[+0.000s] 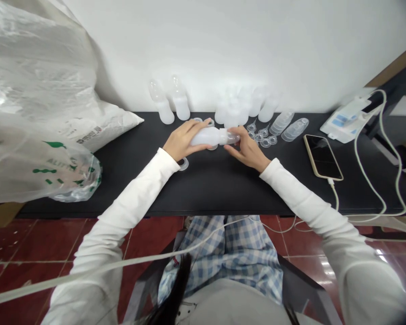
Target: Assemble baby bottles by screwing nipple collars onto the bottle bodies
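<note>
A white baby bottle [205, 136] lies sideways above the black table, held between both hands. My left hand [186, 139] is wrapped round its body. The fingers of my right hand [246, 149] close on the clear cap [232, 137] at the bottle's other end. Just behind the bottle and under my left hand are several white rings [183, 164], partly hidden. Beside my right hand lie several clear nipples [265, 141]. Two capped bottles [180, 101] stand upright against the wall, and a cluster of uncapped white bottles [235, 110] stands behind my hands.
Stacked clear caps [294, 130] lie right of the nipples. A phone [323, 157] with a charging cable is at the right, near a white and blue packet [347, 119]. Large plastic bags [43, 90] crowd the left side. A pale cable [122, 262] crosses over my lap.
</note>
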Action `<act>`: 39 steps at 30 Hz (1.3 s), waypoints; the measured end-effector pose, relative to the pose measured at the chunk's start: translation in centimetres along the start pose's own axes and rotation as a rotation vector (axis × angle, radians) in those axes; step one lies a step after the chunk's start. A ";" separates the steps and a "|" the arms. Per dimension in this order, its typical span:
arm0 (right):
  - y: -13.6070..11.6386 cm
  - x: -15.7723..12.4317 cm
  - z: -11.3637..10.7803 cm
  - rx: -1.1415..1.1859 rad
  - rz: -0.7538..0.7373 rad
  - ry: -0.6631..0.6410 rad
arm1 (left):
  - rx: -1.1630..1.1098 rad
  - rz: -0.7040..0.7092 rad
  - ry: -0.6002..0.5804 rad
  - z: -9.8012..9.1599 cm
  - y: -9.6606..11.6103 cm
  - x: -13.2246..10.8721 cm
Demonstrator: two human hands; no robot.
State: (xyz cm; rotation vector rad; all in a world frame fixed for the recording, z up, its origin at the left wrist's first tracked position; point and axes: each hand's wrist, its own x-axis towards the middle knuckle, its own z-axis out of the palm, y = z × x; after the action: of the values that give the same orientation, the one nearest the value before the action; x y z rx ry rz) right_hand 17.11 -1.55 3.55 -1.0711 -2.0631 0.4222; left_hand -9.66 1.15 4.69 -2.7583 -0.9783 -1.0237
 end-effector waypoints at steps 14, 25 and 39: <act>0.5 -0.1 1.5 0.237 0.187 -0.024 | 0.090 -0.022 0.026 0.6 -1.0 -0.4; 1.2 0.2 -3.8 -0.878 0.095 -0.267 | -0.124 -0.693 0.492 1.2 -10.0 -5.2; 1.2 -0.5 -3.8 -1.031 0.144 -0.302 | -0.063 -0.595 0.398 0.6 -5.4 -9.5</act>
State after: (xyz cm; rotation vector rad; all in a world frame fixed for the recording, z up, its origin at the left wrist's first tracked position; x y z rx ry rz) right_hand 20.82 -1.45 5.05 -1.8221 -2.5235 -0.5317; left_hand -17.96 0.42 -2.39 -2.1868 -1.7442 -1.6086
